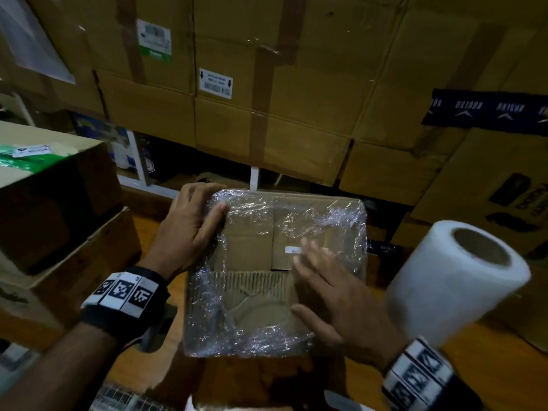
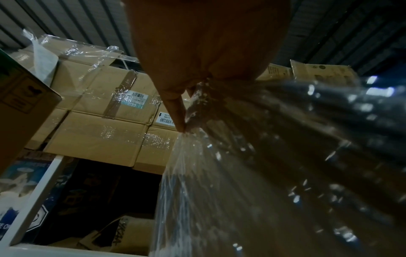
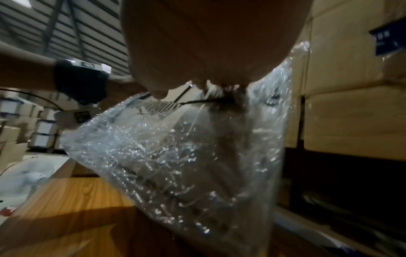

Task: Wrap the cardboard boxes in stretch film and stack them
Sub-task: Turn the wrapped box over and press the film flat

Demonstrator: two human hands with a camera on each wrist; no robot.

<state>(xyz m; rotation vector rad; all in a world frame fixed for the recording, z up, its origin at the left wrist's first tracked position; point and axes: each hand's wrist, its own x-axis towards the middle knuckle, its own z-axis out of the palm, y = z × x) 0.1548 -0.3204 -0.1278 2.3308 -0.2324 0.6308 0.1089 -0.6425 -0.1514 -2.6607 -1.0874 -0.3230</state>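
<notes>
A cardboard box wrapped in crinkled stretch film (image 1: 261, 295) sits in the middle of the head view, tilted toward me. My left hand (image 1: 192, 223) grips its upper left corner, thumb on top and fingers over the far edge. My right hand (image 1: 332, 292) lies flat on the film on the box's right half, fingers spread and blurred by motion. A white roll of stretch film (image 1: 456, 280) stands just right of the box, untouched. The left wrist view shows a finger (image 2: 179, 120) on the film-covered box (image 2: 285, 156). The right wrist view shows the wrapped box (image 3: 186, 156) under my palm.
A wall of large taped cardboard boxes (image 1: 267, 99) rises close behind. An open box (image 1: 53, 185) holding green items stands at the left on another carton. More cartons (image 1: 489, 179) crowd the right. The wooden table (image 3: 77, 200) lies below, with another cardboard box (image 1: 252, 378) under the wrapped one.
</notes>
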